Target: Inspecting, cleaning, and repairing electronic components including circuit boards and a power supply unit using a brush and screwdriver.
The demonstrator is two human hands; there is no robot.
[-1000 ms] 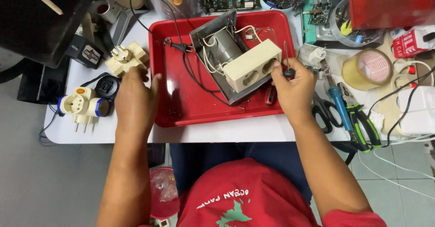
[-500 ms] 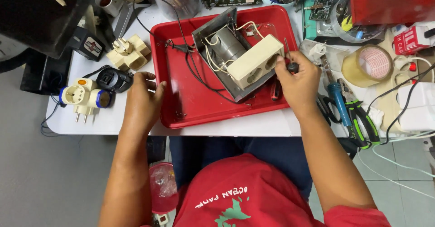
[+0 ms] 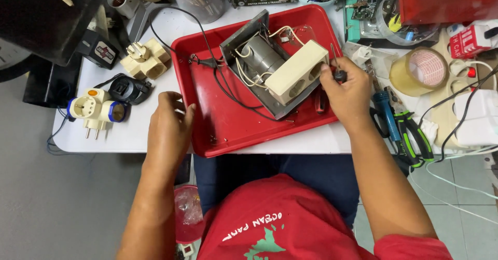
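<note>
Seen from the head camera, a shallow red plastic tray sits in the middle of the frame on the white tabletop, its near edge at the tabletop's front edge. In the tray's upper half lies an opened electrical unit: a grey metal plate carrying a grey cylindrical part, white wires and a cream plastic socket block tilted across it. A black cable runs from the unit over the tray's left rim toward the top of the frame.

The right hand, at centre right, has its grip clamped on a small black-handled screwdriver, whose thin shaft stands up just beside the socket block's right end. The left hand, at centre left, rests on the tray's left rim with its fingers loosely curled and its grip closed on nothing.

Left of the tray lie a cream multi-plug adapter, a black adapter and a white and blue plug adapter. At the right lie a roll of clear tape and green-handled pliers.
</note>
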